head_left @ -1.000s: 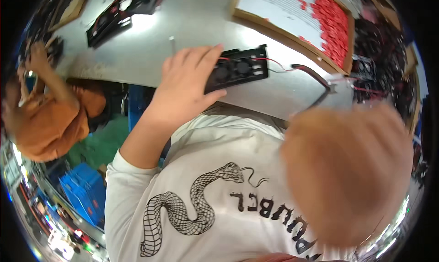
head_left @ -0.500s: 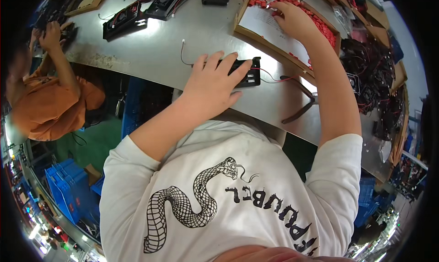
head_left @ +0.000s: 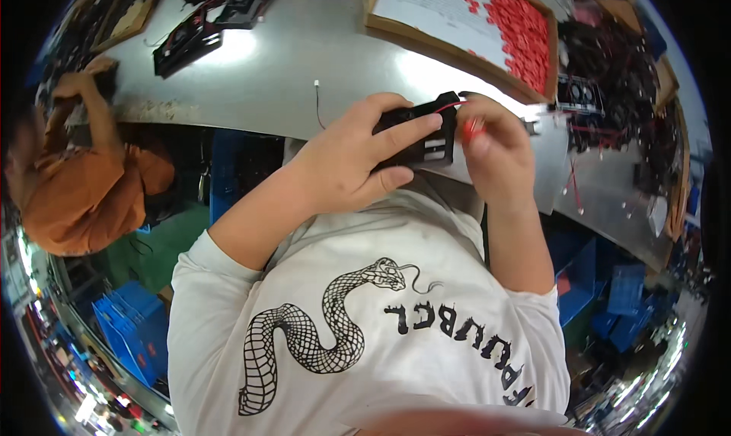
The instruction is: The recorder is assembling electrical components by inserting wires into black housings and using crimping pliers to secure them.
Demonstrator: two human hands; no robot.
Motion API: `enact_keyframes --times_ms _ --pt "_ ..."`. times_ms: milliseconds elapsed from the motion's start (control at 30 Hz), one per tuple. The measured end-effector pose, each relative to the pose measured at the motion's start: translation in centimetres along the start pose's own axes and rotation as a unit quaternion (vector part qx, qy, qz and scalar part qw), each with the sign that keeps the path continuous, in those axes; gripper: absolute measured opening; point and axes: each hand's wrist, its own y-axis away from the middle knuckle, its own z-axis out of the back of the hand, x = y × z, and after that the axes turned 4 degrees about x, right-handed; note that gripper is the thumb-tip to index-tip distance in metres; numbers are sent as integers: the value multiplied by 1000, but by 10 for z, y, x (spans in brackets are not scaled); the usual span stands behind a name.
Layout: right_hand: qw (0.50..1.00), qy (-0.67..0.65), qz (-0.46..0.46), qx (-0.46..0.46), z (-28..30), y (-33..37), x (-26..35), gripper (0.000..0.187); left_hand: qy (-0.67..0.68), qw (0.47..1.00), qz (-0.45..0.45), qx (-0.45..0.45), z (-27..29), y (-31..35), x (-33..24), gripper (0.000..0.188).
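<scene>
My left hand (head_left: 358,150) grips a black plastic fan housing (head_left: 435,145) at the table's near edge, with its fingers over the top and the thumb on the near side. A thin lead with a small white plug (head_left: 317,83) sticks out to the left of that hand. At the housing's right end, my right hand (head_left: 499,150) pinches a small red plastic piece (head_left: 473,127) between thumb and fingers. It is slightly blurred. A red wire (head_left: 451,105) runs from the housing toward these fingertips, but whether it touches the red piece is hidden.
A shallow cardboard tray (head_left: 434,44) of red pieces (head_left: 525,44) lies beyond my hands. More black fan units (head_left: 186,44) rest at the far left. A heap of black fans and wires (head_left: 609,108) is on the right. A co-worker in orange (head_left: 84,185) sits at the left.
My right hand has come back from the tray to the housing with a red piece. My left hand has closed round the housing, which is now tilted and nearer me.
</scene>
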Motion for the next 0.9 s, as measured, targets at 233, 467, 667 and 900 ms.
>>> enact_keyframes --times_ms 233,467,667,900 --pt "995 41 -90 -5 -15 -30 13 27 -99 989 -54 99 -5 -4 -22 80" --pt "966 164 -111 -169 3 -15 -8 24 -122 991 27 -50 -1 5 -6 82" --pt "918 385 56 76 15 -6 -27 31 -159 985 27 -56 -4 2 4 83" --pt "986 168 -16 -7 8 0 -36 43 -135 989 39 -50 -7 -11 13 82"
